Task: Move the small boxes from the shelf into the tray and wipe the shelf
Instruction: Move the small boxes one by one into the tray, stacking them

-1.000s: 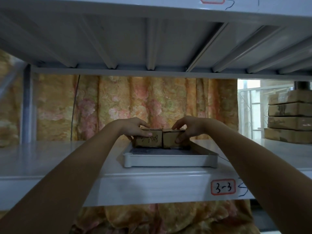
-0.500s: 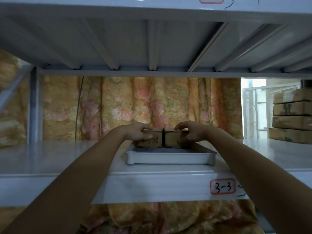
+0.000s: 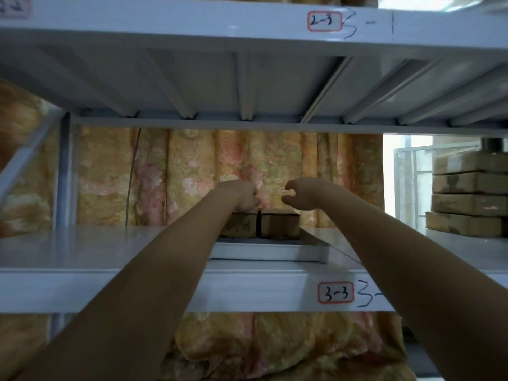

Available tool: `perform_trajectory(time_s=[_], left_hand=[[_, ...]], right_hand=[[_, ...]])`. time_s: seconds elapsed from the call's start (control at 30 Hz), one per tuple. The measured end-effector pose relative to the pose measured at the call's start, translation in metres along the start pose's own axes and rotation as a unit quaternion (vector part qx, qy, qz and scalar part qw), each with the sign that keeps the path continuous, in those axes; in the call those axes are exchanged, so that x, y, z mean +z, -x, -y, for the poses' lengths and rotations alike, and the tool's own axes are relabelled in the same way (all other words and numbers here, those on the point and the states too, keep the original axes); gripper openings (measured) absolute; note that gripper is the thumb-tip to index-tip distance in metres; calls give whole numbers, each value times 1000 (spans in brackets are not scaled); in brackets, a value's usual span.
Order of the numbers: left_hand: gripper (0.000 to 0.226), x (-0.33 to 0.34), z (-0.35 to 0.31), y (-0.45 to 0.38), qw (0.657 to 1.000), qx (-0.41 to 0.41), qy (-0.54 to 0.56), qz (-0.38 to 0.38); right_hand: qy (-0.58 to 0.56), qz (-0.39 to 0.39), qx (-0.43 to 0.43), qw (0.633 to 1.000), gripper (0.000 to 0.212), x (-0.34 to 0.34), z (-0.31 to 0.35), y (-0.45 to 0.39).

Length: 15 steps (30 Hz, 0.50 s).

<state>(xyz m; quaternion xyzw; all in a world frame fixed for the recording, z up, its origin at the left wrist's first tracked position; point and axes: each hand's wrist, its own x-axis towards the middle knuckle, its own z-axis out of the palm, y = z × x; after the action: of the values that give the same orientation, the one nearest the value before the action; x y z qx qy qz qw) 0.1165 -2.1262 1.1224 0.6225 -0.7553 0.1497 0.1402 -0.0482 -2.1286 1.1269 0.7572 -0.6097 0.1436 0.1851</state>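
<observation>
From the head camera, two bare forearms are reaching up and in over the front edge of the shelf, the one carrying a red-framed "3-3" label at about four o'clock of the frame.

The white tray is sitting on that shelf just below frame centre, and two small brown boxes are standing in it side by side, faces touching along a dark seam. The left box is showing some handwriting on its front; the right box is sitting at its three o'clock.

The left hand is hanging at twelve o'clock over the left box, fingers curled down with the tips right at the box's top edge; whether that grip is pinching the box or only touching it cannot be told from here.

The right hand is hovering just above the right box, clear of it, thumb and fingers curved apart in an empty, released grip.

Behind the shelf, a floral yellow-and-pink curtain is filling the background. Out at three o'clock, a stack of larger cardboard cartons is resting on the same shelf level. Overhead, the upper shelf is spanning the top of the frame, wearing a "2-3" label.
</observation>
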Motion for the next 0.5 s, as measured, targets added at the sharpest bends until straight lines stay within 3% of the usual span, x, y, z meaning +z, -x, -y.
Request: perform_trajectory(time_s=[0.13,0.27,0.5], left_hand=[[42,2,-29,9,998,5,-48,-47],[41,-3,-57,28,995,42,-53,-76],[36,8,-102,59,985,130,31,-110]], right_hand=[[55,-51,42,996,48,-8,-4,30],[93,-33,93,991,43,-18,-10,63],[106,-11,161,981,42,-26,-28,128]])
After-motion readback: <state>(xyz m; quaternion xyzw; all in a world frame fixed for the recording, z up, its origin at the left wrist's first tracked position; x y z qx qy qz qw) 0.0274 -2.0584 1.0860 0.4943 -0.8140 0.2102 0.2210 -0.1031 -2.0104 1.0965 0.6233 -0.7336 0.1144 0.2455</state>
